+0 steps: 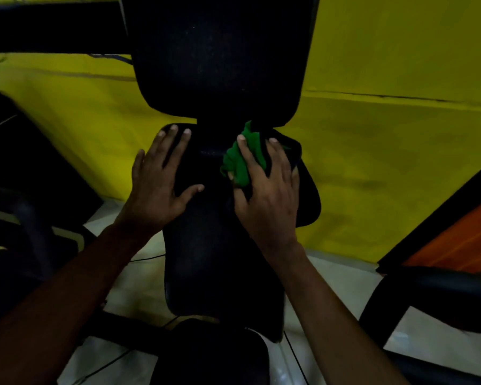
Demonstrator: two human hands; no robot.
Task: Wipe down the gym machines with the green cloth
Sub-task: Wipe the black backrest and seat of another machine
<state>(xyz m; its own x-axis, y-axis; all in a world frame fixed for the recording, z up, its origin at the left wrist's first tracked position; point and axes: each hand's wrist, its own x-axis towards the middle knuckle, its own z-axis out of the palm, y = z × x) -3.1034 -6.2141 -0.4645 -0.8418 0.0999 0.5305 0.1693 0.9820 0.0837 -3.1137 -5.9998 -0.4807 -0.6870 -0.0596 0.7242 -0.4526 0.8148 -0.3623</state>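
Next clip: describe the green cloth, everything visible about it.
The green cloth is a bright green, soft-looking fabric, crumpled into a bunch. It lies on the far end of the black seat pad, just below the back pad. The right hand presses it flat-fingered, covering its right part.

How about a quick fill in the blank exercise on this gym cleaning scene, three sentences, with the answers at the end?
1. The cloth pressed under the right hand is ____ in colour.
2. The left hand rests flat on the black seat pad, holding ____.
3. The wall behind the upright back pad is ____.
Missing words: green; nothing; yellow.
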